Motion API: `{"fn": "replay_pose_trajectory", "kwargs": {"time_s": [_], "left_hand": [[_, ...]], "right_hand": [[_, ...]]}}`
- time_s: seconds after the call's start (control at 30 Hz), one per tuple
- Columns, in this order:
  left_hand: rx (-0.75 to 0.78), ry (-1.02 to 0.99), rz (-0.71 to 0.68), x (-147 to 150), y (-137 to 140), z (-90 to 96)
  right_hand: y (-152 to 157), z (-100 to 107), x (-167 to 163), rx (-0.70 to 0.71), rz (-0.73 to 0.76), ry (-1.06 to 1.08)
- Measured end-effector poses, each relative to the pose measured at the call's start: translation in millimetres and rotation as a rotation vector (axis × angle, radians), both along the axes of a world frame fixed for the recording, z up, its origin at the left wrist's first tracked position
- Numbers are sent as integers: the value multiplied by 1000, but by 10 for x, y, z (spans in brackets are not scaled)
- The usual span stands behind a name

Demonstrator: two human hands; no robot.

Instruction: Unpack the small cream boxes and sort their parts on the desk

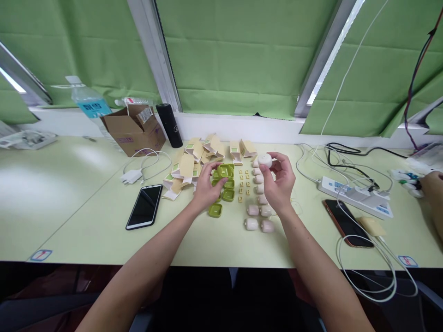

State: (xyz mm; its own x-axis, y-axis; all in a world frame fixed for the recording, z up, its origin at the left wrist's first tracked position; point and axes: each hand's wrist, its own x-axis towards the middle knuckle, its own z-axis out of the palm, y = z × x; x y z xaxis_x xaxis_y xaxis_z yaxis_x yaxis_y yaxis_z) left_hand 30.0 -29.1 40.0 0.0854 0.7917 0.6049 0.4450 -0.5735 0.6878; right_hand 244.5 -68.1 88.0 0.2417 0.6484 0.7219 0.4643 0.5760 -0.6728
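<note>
My left hand (pixel 207 186) is closed on a small green square dish-like part (pixel 225 171), raised over rows of similar green parts (pixel 215 210) on the table. Between thumb and fingers of my right hand (pixel 279 180) is a white rounded plastic piece (pixel 265 160), its top face tilted towards me. Below that hand, pale pinkish-white barrel-shaped pieces (pixel 251 224) stand in two columns, partly hidden by the hand. Tiny yellow parts (pixel 241 191) lie in two short columns between the green and white ones. The two held pieces are apart from each other.
Folded cream cartons (pixel 187 167) are heaped behind my left hand. A phone (pixel 144 207) and charger (pixel 132 176) lie left, near a cardboard box (pixel 138 133) and black bottle (pixel 169 125). Rightward are a power strip (pixel 355 197), another phone (pixel 342 221), cables and another person's hand (pixel 433 189).
</note>
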Motion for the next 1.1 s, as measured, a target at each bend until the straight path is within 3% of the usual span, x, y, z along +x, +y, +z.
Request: {"fn": "replay_pose_trajectory", "kwargs": {"time_s": [0.13, 0.23, 0.3, 0.47, 0.6, 0.83, 1.1], "left_hand": [[-14, -36, 4, 2, -14, -5], [0, -52, 29, 4, -12, -9], [13, -53, 38, 4, -1, -14], [55, -22, 44, 10, 3, -22], [54, -11, 40, 26, -39, -4], [67, -4, 37, 39, -83, 12], [90, -4, 17, 44, -90, 2]], "right_hand": [[-93, 128, 30, -126, 215, -165], [-219, 171, -40, -324, 466, -496], [-290, 155, -115, -407, 540, -730], [-330, 30, -219, -408, 476, -1027], [-323, 1, -203, -428, 430, -1095], [-428, 21, -306, -477, 561, -1158], [-408, 9, -315, -581, 563, -1278]]}}
